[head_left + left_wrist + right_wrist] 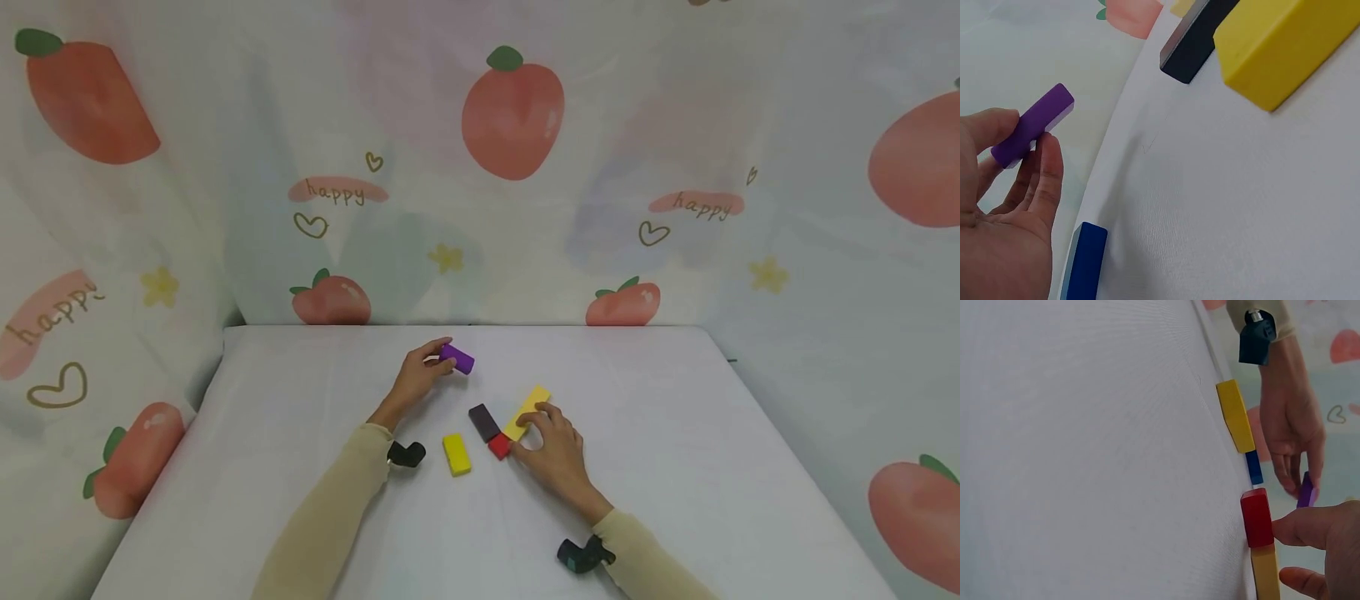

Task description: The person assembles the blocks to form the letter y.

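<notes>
My left hand point(414, 379) pinches a purple block point(457, 359) between thumb and fingers, held above the far part of the table. In the left wrist view, the purple block point(1035, 125) is tilted, with the thumb on one side and fingertips on the other. My right hand point(557, 450) is low over a pale yellow block point(538, 396) and a small red block point(498, 447). In the right wrist view, its thumb point(1300, 526) is right at the side of the red block point(1257, 517), and another fingertip is beside the pale yellow block point(1265, 575).
A dark block point(484, 422) lies against the red one. Nearer me is a bright yellow block point(457, 454). A blue block point(1085, 262) shows in the wrist views; the left hand hides it from the head view. Printed cloth walls point(480, 250) border the white table point(300, 358).
</notes>
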A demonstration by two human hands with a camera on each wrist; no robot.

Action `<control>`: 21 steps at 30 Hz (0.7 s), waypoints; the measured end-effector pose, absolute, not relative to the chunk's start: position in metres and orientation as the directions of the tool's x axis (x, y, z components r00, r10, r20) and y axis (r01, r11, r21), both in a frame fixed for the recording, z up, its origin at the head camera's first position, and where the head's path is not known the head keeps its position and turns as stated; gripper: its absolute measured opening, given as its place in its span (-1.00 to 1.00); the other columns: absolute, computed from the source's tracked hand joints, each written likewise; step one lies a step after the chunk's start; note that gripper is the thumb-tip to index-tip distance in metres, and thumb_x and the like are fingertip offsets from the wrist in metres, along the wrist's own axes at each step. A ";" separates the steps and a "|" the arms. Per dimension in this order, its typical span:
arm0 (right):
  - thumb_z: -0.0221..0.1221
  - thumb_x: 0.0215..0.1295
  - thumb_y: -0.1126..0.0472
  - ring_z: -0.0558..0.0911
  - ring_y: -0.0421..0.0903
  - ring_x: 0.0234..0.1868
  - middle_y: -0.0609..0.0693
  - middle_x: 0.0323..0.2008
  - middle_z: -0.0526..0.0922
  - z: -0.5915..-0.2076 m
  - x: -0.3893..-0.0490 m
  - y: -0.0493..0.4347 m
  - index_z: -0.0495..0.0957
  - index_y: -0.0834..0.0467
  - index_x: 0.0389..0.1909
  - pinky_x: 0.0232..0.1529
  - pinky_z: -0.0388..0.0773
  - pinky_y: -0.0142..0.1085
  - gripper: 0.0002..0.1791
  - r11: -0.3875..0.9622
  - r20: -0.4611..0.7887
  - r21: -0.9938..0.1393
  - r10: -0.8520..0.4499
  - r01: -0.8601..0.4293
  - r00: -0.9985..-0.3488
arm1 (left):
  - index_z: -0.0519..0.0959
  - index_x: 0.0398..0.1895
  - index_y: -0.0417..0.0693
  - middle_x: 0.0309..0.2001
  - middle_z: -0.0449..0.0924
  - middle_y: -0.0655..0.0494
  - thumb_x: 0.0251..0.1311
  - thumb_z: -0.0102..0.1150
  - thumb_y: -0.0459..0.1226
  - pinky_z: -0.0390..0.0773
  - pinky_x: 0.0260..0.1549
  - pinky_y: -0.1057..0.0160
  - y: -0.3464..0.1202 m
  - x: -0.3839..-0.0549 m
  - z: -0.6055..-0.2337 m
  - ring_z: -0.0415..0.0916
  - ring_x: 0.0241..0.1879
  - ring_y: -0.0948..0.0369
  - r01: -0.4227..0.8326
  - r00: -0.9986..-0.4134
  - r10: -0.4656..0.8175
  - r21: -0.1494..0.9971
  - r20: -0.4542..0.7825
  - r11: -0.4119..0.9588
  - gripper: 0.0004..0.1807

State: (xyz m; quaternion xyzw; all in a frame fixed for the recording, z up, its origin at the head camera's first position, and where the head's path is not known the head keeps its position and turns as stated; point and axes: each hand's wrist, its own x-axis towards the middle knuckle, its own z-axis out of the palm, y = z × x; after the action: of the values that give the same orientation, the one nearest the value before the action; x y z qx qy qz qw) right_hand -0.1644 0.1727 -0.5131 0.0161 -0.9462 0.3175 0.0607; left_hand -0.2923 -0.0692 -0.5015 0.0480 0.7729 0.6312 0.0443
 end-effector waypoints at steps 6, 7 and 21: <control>0.37 0.10 0.01 0.31 0.24 0.35 0.12 0.35 0.33 -0.515 -0.165 0.172 0.59 -0.03 -0.12 0.31 0.08 0.25 -0.67 0.806 0.122 -0.589 0.008 -0.066 -0.993 | 0.44 0.21 -0.19 0.05 0.53 -0.19 0.29 0.21 -0.36 0.66 -0.06 0.20 -0.068 -0.290 -0.504 0.67 -0.15 0.14 0.018 -0.992 0.126 0.998 0.011 0.054 -0.57; 0.37 0.10 0.01 0.31 0.24 0.35 0.11 0.34 0.34 -0.515 -0.165 0.172 0.59 -0.03 -0.12 0.31 0.08 0.25 -0.67 0.806 0.121 -0.588 0.008 -0.065 -0.993 | 0.45 0.18 -0.19 0.04 0.54 -0.19 0.28 0.21 -0.37 0.66 -0.06 0.20 -0.068 -0.290 -0.504 0.67 -0.18 0.16 0.011 -0.992 0.124 0.999 0.006 0.040 -0.59; 0.36 0.11 0.01 0.29 0.21 0.37 0.09 0.36 0.31 -0.516 -0.166 0.173 0.58 -0.03 -0.10 0.32 0.05 0.21 -0.66 0.799 0.106 -0.597 -0.003 -0.066 -0.994 | 0.51 0.14 -0.08 0.05 0.54 -0.16 0.26 0.25 -0.33 0.65 -0.04 0.15 -0.065 -0.278 -0.502 0.66 -0.10 0.09 -0.035 -0.995 0.091 0.999 -0.038 0.036 -0.62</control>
State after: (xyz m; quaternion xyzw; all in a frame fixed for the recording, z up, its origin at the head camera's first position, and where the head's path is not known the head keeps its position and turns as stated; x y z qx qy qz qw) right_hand -0.1663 0.1730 -0.5156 0.0182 -0.9472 0.3163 0.0501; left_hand -0.2785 -0.0652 -0.5015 0.0195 0.7182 0.6941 0.0455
